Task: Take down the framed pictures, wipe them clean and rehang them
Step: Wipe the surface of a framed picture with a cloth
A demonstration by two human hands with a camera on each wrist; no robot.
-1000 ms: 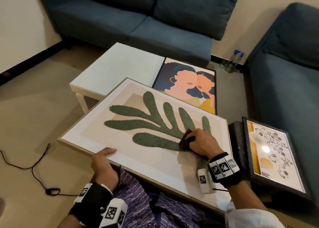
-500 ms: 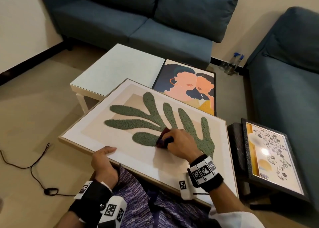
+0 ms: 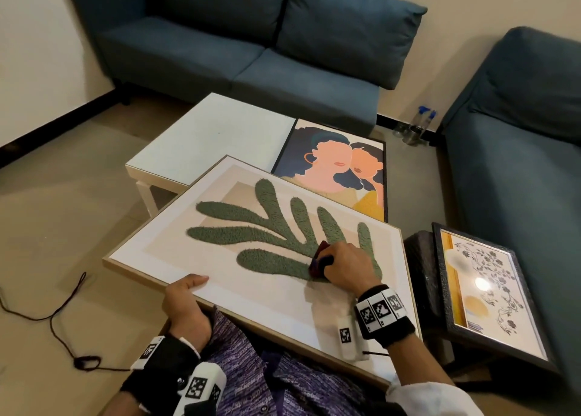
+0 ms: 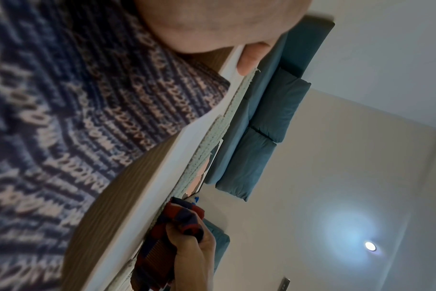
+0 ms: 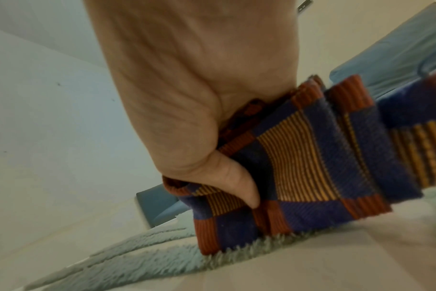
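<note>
A large wood-framed picture (image 3: 176,252) with a tufted green leaf shape (image 3: 267,227) lies tilted across my lap. My left hand (image 3: 185,299) grips its near edge, thumb lying on the white border (image 4: 249,59). My right hand (image 3: 344,266) holds a folded cloth (image 3: 319,260) of blue, red and orange checks (image 5: 311,163) and presses it on the green tufting at the leaf's base. A black-framed portrait of two faces (image 3: 339,170) lies on the low table. A dark-framed floral picture (image 3: 490,289) lies at my right.
A low white table (image 3: 204,138) stands ahead, with a blue sofa (image 3: 245,44) behind it and another blue sofa (image 3: 518,151) to the right. Two spray bottles (image 3: 418,126) stand on the floor in the corner. A black cable (image 3: 56,315) trails on the floor at left.
My right hand slid the cloth left over the green leaf, then back to the right near the leaf's base. The left hand kept its hold on the frame's edge.
</note>
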